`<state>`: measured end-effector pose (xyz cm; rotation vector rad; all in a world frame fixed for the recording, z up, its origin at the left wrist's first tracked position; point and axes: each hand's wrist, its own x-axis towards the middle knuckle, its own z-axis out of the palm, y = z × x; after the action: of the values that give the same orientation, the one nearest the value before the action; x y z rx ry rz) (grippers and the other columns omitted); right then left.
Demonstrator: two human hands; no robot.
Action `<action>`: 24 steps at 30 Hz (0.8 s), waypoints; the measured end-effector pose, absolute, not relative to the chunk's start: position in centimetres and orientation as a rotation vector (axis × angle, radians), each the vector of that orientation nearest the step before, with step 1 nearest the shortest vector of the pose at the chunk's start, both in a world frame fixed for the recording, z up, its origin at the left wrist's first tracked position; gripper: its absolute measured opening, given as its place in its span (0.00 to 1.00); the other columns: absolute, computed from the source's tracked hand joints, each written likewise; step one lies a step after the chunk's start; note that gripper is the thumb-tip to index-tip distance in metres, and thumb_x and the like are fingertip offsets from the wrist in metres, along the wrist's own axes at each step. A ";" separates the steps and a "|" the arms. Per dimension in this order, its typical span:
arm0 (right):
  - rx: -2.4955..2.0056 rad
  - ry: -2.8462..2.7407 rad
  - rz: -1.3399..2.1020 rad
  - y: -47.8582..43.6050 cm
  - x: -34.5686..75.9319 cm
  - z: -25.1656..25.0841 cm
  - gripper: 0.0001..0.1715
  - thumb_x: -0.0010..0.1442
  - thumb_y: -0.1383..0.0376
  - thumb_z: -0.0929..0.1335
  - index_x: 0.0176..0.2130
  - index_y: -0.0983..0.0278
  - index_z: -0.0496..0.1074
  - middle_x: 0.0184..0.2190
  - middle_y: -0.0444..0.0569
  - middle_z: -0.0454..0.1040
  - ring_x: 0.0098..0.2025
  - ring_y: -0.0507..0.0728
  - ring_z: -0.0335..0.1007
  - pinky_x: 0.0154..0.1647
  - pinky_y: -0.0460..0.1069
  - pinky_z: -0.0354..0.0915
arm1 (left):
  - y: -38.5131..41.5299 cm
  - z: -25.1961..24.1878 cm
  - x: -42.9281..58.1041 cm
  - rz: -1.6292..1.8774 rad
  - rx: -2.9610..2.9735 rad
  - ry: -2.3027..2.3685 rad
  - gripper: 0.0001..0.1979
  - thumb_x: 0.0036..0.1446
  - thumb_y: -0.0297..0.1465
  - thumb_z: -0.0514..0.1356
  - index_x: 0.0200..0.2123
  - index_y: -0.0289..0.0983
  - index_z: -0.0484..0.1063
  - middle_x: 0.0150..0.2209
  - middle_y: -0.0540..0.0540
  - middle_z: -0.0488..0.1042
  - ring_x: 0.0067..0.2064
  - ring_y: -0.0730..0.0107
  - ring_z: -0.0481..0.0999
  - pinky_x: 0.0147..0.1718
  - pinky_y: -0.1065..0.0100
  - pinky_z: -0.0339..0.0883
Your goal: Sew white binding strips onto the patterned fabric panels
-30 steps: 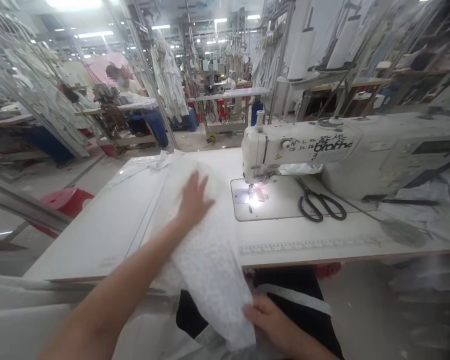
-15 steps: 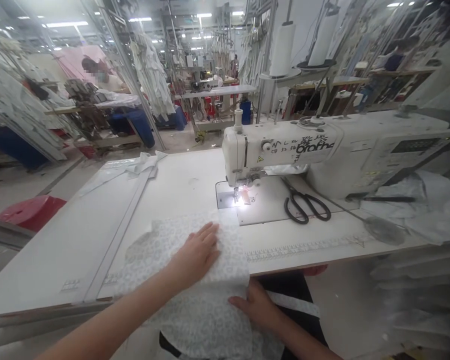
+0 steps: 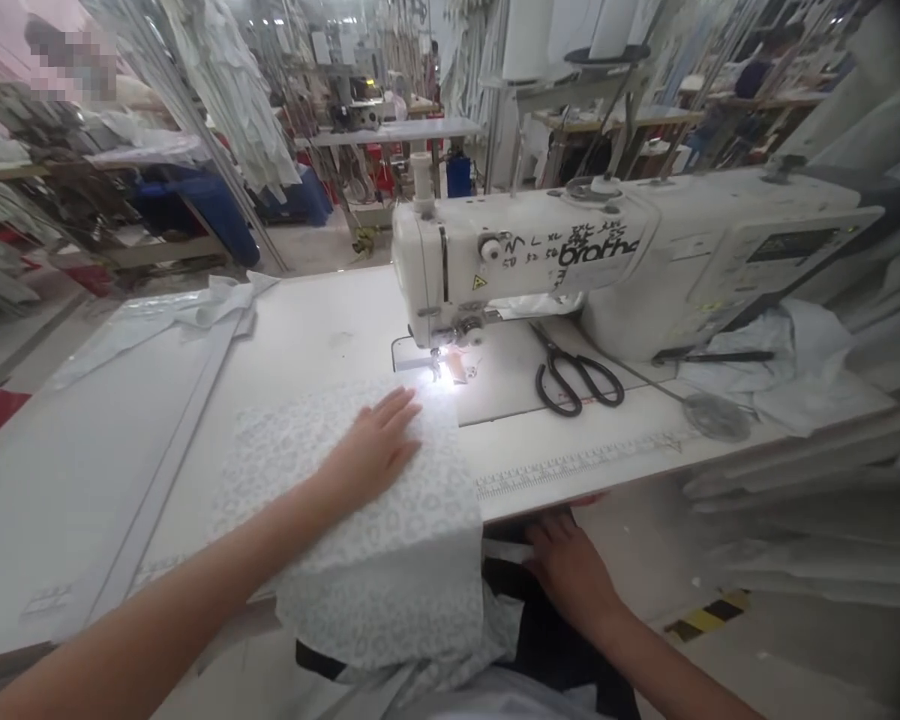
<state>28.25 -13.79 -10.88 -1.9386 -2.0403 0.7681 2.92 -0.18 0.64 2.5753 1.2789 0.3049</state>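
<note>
As I watch from the head view, my left hand (image 3: 375, 445) lies flat on the patterned fabric (image 3: 427, 505), which drapes over the tabletop (image 3: 307, 340)'s front edge, near the sewing machine (image 3: 525, 250)'s needle. Well apart, my right hand (image 3: 574, 575) meets a narrow strip (image 3: 506, 550) below that edge; I cannot tell whether it grips.

Cloth (image 3: 420, 510) partly hidden beneath left forearm (image 3: 232, 552), thread cones (image 3: 529, 40) cropped, display (image 3: 784, 245) seemingly illegible.

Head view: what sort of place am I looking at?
Most likely a garment sewing workshop: a sewing machine stands beside the patterned fabric, white thread cones rise behind it, and pale cloth hangs in the background.
</note>
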 end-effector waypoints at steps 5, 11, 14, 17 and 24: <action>-1.822 -2.014 1.033 -14.1 28.2 -8.7 0.06 0.56 0.70 0.63 0.27 0.64 0.65 0.26 0.46 0.68 0.29 0.55 0.65 0.30 0.47 0.60 | -8.9 1.0 3.9 0.162 2.304 0.706 0.18 0.59 0.26 0.47 0.48 0.40 0.70 0.40 0.42 0.75 0.41 0.63 0.74 0.41 0.64 0.69; -1.198 -1.534 1.468 -14.8 25.8 1.4 0.14 0.58 0.57 0.65 0.26 0.62 0.60 0.22 0.40 0.58 0.24 0.50 0.53 0.24 0.44 0.52 | -14.9 -2.7 8.2 0.274 1.462 0.707 0.17 0.56 0.28 0.53 0.49 0.47 0.68 0.44 0.48 0.73 0.46 0.65 0.72 0.46 0.65 0.66; -0.942 -1.452 1.449 -16.1 25.1 4.4 0.17 0.57 0.53 0.66 0.26 0.62 0.60 0.22 0.41 0.56 0.24 0.50 0.50 0.24 0.46 0.50 | -13.3 -1.2 8.7 0.667 1.075 0.794 0.25 0.53 0.31 0.58 0.54 0.51 0.61 0.48 0.49 0.71 0.42 0.67 0.72 0.44 0.64 0.68; -0.884 -1.419 1.357 -16.6 25.0 4.4 0.17 0.58 0.53 0.65 0.27 0.62 0.60 0.23 0.41 0.56 0.24 0.50 0.50 0.24 0.46 0.50 | -10.9 3.2 6.7 1.030 0.714 0.739 0.28 0.48 0.33 0.60 0.55 0.49 0.62 0.48 0.49 0.72 0.33 0.72 0.74 0.34 0.70 0.72; -1.192 -1.659 1.072 -16.2 23.8 -0.1 0.13 0.60 0.62 0.63 0.26 0.62 0.56 0.24 0.40 0.55 0.26 0.50 0.51 0.26 0.45 0.50 | -7.6 8.3 1.8 1.191 0.582 0.719 0.29 0.38 0.23 0.63 0.49 0.35 0.71 0.38 0.45 0.74 0.35 0.72 0.74 0.34 0.76 0.73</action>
<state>23.84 -16.21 -0.13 -1.1924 -1.6591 1.0722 1.76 -7.58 8.26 0.5823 0.7188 1.1909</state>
